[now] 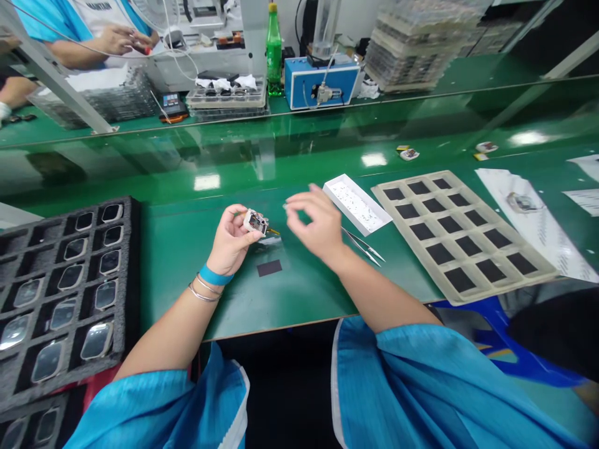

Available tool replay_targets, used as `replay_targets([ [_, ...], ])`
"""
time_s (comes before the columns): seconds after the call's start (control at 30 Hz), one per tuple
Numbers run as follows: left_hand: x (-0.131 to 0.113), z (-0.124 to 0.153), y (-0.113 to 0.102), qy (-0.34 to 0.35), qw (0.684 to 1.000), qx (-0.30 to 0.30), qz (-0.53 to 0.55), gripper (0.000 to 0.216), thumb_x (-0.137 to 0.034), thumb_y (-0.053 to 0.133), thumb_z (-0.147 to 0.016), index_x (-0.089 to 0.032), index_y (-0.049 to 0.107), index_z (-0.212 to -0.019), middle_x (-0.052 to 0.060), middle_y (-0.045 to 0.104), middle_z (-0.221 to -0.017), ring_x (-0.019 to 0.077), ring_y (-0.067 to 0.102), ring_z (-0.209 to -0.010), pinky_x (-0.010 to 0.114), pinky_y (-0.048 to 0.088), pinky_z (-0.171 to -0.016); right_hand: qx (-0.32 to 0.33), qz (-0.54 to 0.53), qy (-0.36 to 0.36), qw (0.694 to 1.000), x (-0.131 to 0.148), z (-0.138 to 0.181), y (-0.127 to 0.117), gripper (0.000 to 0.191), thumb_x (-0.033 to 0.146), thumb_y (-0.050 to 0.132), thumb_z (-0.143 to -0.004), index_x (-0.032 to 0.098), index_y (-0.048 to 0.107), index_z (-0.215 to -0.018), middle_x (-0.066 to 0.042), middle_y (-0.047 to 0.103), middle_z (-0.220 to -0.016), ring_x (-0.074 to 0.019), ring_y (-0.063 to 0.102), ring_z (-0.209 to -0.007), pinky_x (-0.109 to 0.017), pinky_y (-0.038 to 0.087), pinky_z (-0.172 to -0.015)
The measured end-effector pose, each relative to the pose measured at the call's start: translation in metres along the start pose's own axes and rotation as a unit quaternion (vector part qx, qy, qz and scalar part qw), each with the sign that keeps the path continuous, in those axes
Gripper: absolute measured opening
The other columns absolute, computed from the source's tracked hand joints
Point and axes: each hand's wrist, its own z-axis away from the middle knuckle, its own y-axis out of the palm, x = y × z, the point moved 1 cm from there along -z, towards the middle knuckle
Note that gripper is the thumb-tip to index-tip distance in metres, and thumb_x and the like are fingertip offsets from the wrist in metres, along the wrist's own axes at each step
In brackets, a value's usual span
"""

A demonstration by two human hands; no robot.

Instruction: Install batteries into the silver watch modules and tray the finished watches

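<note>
My left hand [233, 240] is closed on a smartwatch case [255, 222], its open side showing the electronics inside. A yellow flex strip [273, 231] sticks out from the case's right side. Slightly apart to the right, my right hand [316, 221] is raised with thumb and forefinger pinched together. Something tiny and pale seems to be at those fingertips, too blurred to name. A black rectangular pad [269, 268] lies on the green table below the case. Metal tweezers [364, 246] rest near my right wrist, beside a white box [355, 202] holding many tiny pieces.
On the left stands a black foam tray [133, 280] with watch screens in its pockets. A beige tray [412, 249] with black pads lies at right, near white sheets [552, 240]. Behind the raised ledge are a blue machine [299, 84], green bottle [274, 53] and a co-worker's hands [124, 40].
</note>
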Motion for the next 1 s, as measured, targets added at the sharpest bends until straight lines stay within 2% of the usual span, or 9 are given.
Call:
replay_targets([
  [0.1,-0.001,-0.001,-0.003,-0.048,0.998,0.013,0.039,0.062,-0.029,0.092,-0.057,-0.027,0.050,-0.101,-0.003,0.068,-0.095,0.0145,0.069,-0.092,0.027,0.054,-0.084,-0.003,0.106,0.117,0.987,-0.037,-0.020,-0.044,0.013,0.016,0.059,-0.083,0.021,0.068,-0.076,-0.005,0.073,-0.089,-0.0225,0.066,-0.090,-0.051,0.042,-0.106],
  [0.27,-0.001,0.000,-0.004,-0.085,0.994,0.026,0.062,0.061,-0.031,0.091,-0.056,-0.026,0.051,-0.101,-0.002,0.068,-0.096,0.0167,0.069,-0.095,0.030,0.054,-0.089,0.053,0.259,0.357,0.896,-0.081,-0.032,-0.087,0.012,0.008,0.060,-0.077,0.014,0.070,-0.072,-0.015,0.072,-0.082,-0.0280,0.067,-0.088,-0.047,0.047,-0.089],
  [0.33,-0.001,0.000,-0.003,-0.089,0.993,0.031,0.070,0.061,-0.031,0.092,-0.056,-0.026,0.052,-0.102,-0.002,0.069,-0.095,0.0168,0.069,-0.095,0.031,0.054,-0.089,0.050,0.181,0.328,0.926,-0.073,-0.029,-0.073,0.010,0.012,0.063,-0.079,0.015,0.069,-0.071,-0.014,0.073,-0.085,-0.0262,0.067,-0.091,-0.046,0.046,-0.094],
  [0.43,-0.002,0.001,-0.002,-0.091,0.992,0.029,0.082,0.062,-0.029,0.092,-0.054,-0.025,0.053,-0.101,-0.002,0.069,-0.094,0.0159,0.069,-0.091,0.029,0.055,-0.086,0.125,-0.119,0.252,0.952,-0.043,-0.013,-0.025,0.011,0.027,0.071,-0.078,0.018,0.069,-0.084,-0.008,0.074,-0.095,-0.0215,0.069,-0.095,-0.041,0.051,-0.095],
  [0.53,-0.004,0.000,-0.003,-0.085,0.993,0.021,0.076,0.061,-0.028,0.093,-0.053,-0.025,0.054,-0.099,-0.001,0.069,-0.093,0.0143,0.068,-0.085,0.026,0.056,-0.079,0.277,-0.360,0.245,0.857,-0.014,0.008,0.022,0.047,0.030,0.083,-0.064,0.021,0.065,-0.106,-0.006,0.072,-0.113,-0.0197,0.069,-0.101,-0.039,0.056,-0.091],
  [0.6,-0.005,-0.002,-0.005,-0.079,0.994,0.020,0.066,0.061,-0.029,0.093,-0.053,-0.025,0.053,-0.099,-0.001,0.069,-0.093,0.0148,0.068,-0.086,0.028,0.056,-0.079,0.320,-0.396,0.259,0.821,-0.006,0.017,0.035,0.046,0.031,0.085,-0.062,0.020,0.066,-0.102,-0.005,0.073,-0.109,-0.0183,0.070,-0.097,-0.038,0.057,-0.090],
  [0.7,-0.003,-0.005,-0.011,-0.072,0.995,0.022,0.058,0.059,-0.029,0.091,-0.055,-0.025,0.052,-0.099,-0.002,0.068,-0.093,0.0156,0.068,-0.091,0.032,0.055,-0.088,0.332,-0.390,0.307,0.802,-0.008,0.017,0.030,0.030,0.039,0.080,-0.070,0.016,0.067,-0.084,-0.003,0.074,-0.081,-0.0149,0.071,-0.076,-0.032,0.059,-0.078],
  [0.77,-0.002,-0.007,-0.014,-0.069,0.996,0.022,0.056,0.058,-0.030,0.091,-0.056,-0.025,0.052,-0.099,-0.003,0.067,-0.092,0.0156,0.068,-0.093,0.034,0.053,-0.092,0.340,-0.413,0.336,0.775,-0.010,0.010,0.018,0.032,0.039,0.079,-0.072,0.016,0.066,-0.091,0.000,0.071,-0.070,-0.0126,0.068,-0.064,-0.027,0.059,-0.065],
  [1.0,-0.002,-0.002,-0.009,-0.121,0.989,0.057,0.069,0.055,-0.026,0.090,-0.058,-0.023,0.053,-0.098,-0.001,0.067,-0.089,0.0169,0.069,-0.085,0.035,0.057,-0.084,0.333,-0.506,0.323,0.727,-0.001,-0.002,-0.006,0.033,0.037,0.078,-0.075,0.017,0.066,-0.099,0.001,0.071,-0.068,-0.0110,0.067,-0.060,-0.023,0.055,-0.059],
])
